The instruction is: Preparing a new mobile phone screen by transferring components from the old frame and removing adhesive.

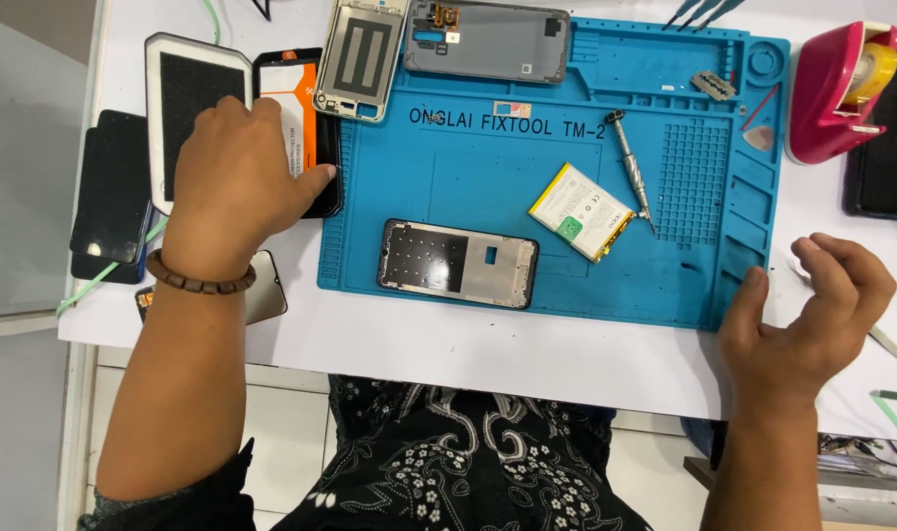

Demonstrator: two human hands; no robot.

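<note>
The left hand [234, 167] presses flat, fingers spread, on a black-and-orange package [299, 123] near the desk's [488, 344] left edge; the right hand [807, 310] hovers half-curled and empty beside the blue mat's [468, 167] right edge.

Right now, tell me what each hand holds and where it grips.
The left hand rests on a flat orange and black package, thumb at its right edge. The right hand holds nothing, fingers curled open.

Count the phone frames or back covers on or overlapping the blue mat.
3: a black frame at the mat's front edge, a silver frame at its top-left corner, a grey back cover beside that. Others may be hidden under the left hand.
</note>
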